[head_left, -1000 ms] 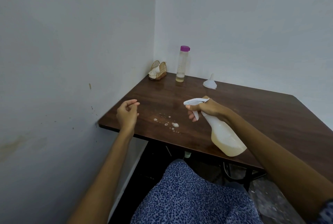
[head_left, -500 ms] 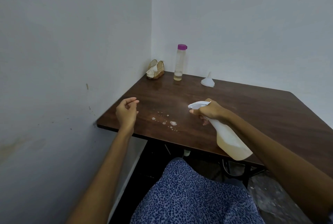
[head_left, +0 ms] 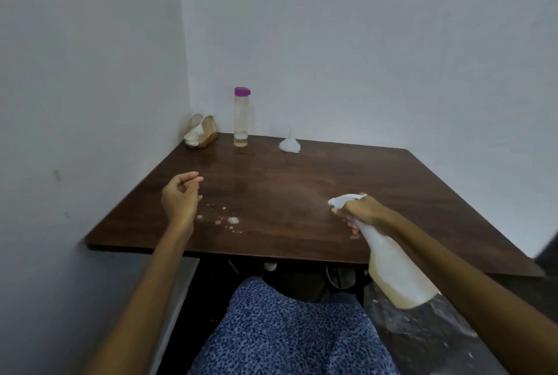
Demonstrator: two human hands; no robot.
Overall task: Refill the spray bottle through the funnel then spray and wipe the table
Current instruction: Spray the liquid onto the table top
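The left hand hovers empty with loosely curled fingers over the desk, while the right hand grips the neck of the spray bottle, tilted above the near edge, probably light but sloshy, best held at the neck.

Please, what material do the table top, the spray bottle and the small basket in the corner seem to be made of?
Table top: dark brown with wood grain and a slight sheen; solid wood or laminate, I cannot tell which.
Spray bottle: milky, see-through plastic; yellowish liquid shows through the wall.
Basket: pale woven strips, probably wicker or bamboo; too blurred to be sure.
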